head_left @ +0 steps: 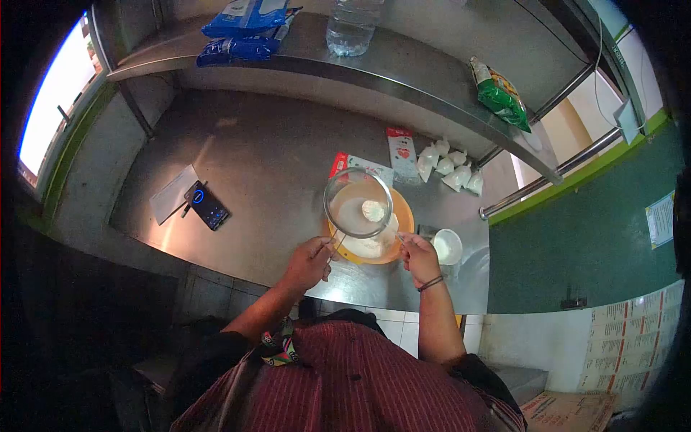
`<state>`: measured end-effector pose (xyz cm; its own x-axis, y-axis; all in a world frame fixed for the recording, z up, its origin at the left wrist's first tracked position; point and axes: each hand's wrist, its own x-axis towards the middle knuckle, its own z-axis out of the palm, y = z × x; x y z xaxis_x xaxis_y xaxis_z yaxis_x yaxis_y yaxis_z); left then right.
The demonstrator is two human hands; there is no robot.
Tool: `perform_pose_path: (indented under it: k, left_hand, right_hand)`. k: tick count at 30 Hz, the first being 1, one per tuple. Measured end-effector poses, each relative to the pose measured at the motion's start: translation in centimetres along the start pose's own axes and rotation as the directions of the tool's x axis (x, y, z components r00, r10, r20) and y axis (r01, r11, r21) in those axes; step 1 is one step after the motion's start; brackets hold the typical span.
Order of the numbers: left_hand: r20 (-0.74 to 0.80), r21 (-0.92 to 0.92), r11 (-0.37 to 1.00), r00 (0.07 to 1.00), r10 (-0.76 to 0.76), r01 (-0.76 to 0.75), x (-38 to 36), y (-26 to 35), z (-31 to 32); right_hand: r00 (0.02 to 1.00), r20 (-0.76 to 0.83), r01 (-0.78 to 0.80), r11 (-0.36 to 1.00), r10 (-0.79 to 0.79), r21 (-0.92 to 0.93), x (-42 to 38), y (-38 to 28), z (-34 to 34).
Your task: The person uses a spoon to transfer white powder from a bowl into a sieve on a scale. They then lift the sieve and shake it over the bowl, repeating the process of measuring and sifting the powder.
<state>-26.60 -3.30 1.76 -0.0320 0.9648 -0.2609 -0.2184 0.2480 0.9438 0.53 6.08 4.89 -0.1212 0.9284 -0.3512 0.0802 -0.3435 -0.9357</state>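
Note:
My left hand point(309, 263) is closed around the wire handle of a round mesh sieve point(348, 204), which sits over an orange bowl point(407, 214). White powder point(363, 248) shows in the bowl below the sieve. In my right hand point(420, 258) is the thin handle of what looks like a spoon point(400, 235), held at the sieve's right side. Its head is hard to make out beside a small white heap point(373, 210) over the mesh. A white tub point(448, 247) stands just right of my right hand.
Behind the bowl are two red-and-white cartons point(402, 153) point(368, 167) and several tied bags of white powder point(457, 177). A phone point(206, 205) and paper point(173, 193) lie left. The overhead shelf point(410, 79) holds blue packets point(245, 29), a water bottle point(353, 27) and a green packet point(502, 99).

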Motion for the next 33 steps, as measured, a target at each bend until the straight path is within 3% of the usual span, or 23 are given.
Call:
perform_pose_path:
  k: [3, 6, 12, 19, 21, 27, 29, 33]
  left_hand:
    - [0.019, 0.041, 0.998, 0.998, 0.052, -0.053, -0.6, 0.5, 0.4]
    - [0.005, 0.023, 1.0, 1.0, 0.004, -0.005, -0.7, -0.1, 1.3]
    - [0.071, 0.081, 0.993, 0.994, 0.084, -0.09, -0.3, 0.5, 6.0]
    - [0.161, 0.077, 0.997, 0.987, 0.011, -0.024, 1.4, -1.1, 13.8]
    - [0.218, 0.078, 0.99, 0.971, 0.096, -0.115, 2.2, -2.6, 15.9]
    - [0.24, 0.107, 0.992, 0.97, 0.036, -0.063, 2.9, -4.3, 21.3]
    - [0.221, 0.113, 0.993, 0.975, 0.017, -0.043, 2.8, -4.9, 22.5]
    - [0.185, 0.083, 0.996, 0.982, -0.027, 0.012, 2.9, -6.2, 24.5]
  right_hand:
    - [0.999, 0.043, 0.005, 0.997, -0.001, -0.075, 0.8, 0.9, -0.6]
    - [0.996, 0.085, -0.004, 1.0, 0.005, -0.006, 0.3, 0.8, -1.0]
    - [1.0, 0.03, 0.0, 1.0, 0.0, -0.017, -2.0, -1.0, -5.6]
    - [0.996, -0.048, 0.073, 0.996, -0.071, 0.046, -4.4, -0.9, -13.3]
    - [0.996, -0.068, 0.061, 0.995, -0.056, 0.083, -4.8, -0.3, -15.6]
    - [0.987, -0.141, 0.071, 0.997, -0.072, -0.013, -3.6, 3.3, -21.7]
    - [0.984, -0.131, 0.108, 0.988, -0.123, -0.114, -2.9, 4.4, -23.2]
    - [0.97, -0.095, 0.209, 0.967, -0.224, -0.145, -1.3, 7.3, -25.8]
